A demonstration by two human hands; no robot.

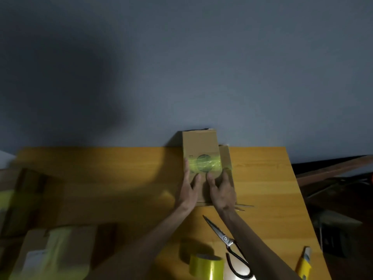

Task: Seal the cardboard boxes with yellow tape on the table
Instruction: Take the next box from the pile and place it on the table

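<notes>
At the far left edge of the wooden table [113, 178], blurred and in shadow, sits a stack of brown cardboard [22, 197] with a patch of yellow on it; I cannot make out more. Nearer to me on the left lies another box [40, 255] with a pale yellow strip [58, 247] running down its top and a white label near its lower corner. Toward the middle, my left hand [190, 188] lies flat on the cardboard box [199, 144] I am working on, fingers straight and gripping nothing, stretched along the box's left edge so that the tips reach the yellow tape [194, 165]. That box lies at the far side of the table, its far end against the grey wall, and the tape crosses it from side to side over a round printed mark. Just beside my left hand, my right hand [222, 188] presses down on the same box, palm flat and fingers extended, with its fingertips at the lower edge of the tape near the box's right side, where a cardboard flap sticks out. Close to me, a roll of yellow tape [205, 266] stands on the table under my right forearm. Just right of it lie scissors [229, 240] with black handles, blades pointing away from me. Near the table's right edge rests a yellow-handled cutter [303, 263].
</notes>
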